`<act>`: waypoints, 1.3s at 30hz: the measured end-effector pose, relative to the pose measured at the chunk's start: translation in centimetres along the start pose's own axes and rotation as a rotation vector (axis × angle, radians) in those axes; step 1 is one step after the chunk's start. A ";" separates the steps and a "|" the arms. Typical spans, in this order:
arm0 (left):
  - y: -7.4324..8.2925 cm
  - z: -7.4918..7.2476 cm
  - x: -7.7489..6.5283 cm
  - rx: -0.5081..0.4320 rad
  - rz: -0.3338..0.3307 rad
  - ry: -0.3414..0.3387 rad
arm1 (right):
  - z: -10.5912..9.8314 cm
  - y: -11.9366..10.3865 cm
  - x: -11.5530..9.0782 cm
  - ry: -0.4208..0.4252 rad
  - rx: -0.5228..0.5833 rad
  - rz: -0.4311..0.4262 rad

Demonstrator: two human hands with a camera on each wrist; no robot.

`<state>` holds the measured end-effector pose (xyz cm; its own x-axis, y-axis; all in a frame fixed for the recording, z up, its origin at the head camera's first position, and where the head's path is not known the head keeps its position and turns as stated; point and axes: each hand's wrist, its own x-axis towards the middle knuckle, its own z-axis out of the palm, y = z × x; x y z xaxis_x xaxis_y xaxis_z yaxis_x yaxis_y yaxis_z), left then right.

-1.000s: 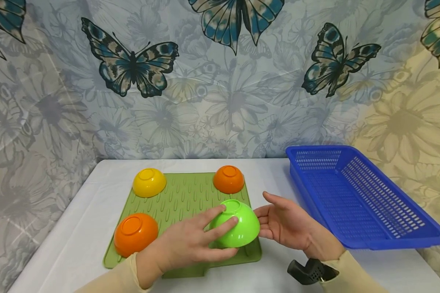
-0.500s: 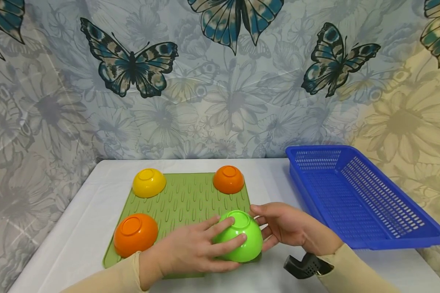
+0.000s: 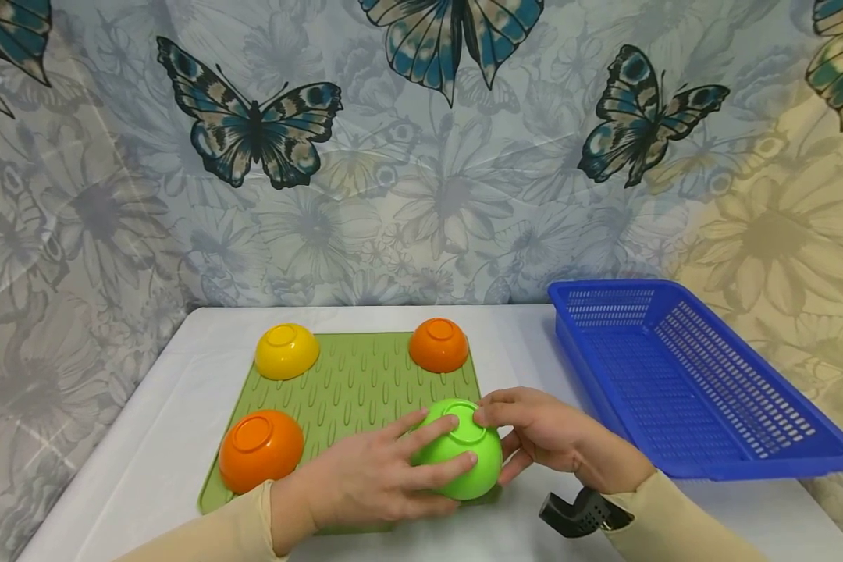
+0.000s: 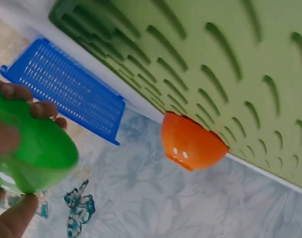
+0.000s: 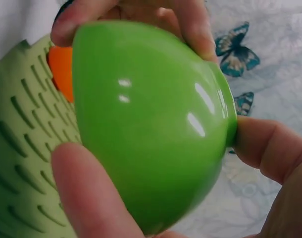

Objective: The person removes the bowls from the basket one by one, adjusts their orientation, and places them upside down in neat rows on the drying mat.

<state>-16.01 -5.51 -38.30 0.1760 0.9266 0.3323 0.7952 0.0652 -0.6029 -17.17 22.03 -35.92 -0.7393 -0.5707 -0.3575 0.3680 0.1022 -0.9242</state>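
A bright green bowl (image 3: 449,468) is held base-up between both hands over the near right corner of a green ridged mat (image 3: 365,375). My left hand (image 3: 372,472) grips it from the left, two fingers spread across its outer wall. From the right, my right hand (image 3: 558,437) pinches it, its thumb (image 5: 262,144) pressed at the foot ring and a finger (image 5: 86,193) along the rim side. In the left wrist view the green bowl (image 4: 37,163) appears clear of the mat. Upside down on the mat sit a yellow bowl (image 3: 286,351) and two orange bowls, one at back right (image 3: 439,345), one at front left (image 3: 260,453).
A blue perforated plastic basket (image 3: 681,382) stands at the right of the white-covered table (image 3: 147,421). Behind the table hangs a cloth (image 3: 449,218) printed with butterflies and flowers. A black device (image 3: 583,513) is strapped to the right wrist.
The green bowl has come slightly toward me and to the right, tilting a little. My right hand, earlier open beside it, has closed in, with its thumb now on the base. The other bowls stay put.
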 end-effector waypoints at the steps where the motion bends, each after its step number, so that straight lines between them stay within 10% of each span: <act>1: 0.0 0.0 0.0 -0.048 -0.027 0.014 | 0.0 0.0 0.0 0.019 -0.009 -0.011; 6: 0.4 0.3 0.4 -0.380 -0.333 0.183 | 0.2 0.0 -0.2 0.146 -0.060 -0.076; 13: 1.4 -0.4 1.4 -1.325 -1.331 0.215 | 0.8 0.1 -0.7 0.312 -0.110 -0.189; 16: 1.0 -0.3 1.8 -1.658 -1.537 0.338 | 1.4 0.3 -0.8 0.348 -0.107 -0.228; 21: 0.4 0.0 2.2 -1.895 -1.608 0.443 | 2.3 0.7 -0.7 0.379 -0.104 -0.266; 39: 0.4 0.7 1.7 -1.915 -1.656 0.384 | 3.9 1.6 -0.7 0.384 -0.270 -0.283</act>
<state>-15.78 -3.69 -38.49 -0.8799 0.4387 -0.1824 -0.2639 -0.1320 0.9555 -13.85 19.45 -36.65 -0.9597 -0.2731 -0.0663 0.0043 0.2217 -0.9751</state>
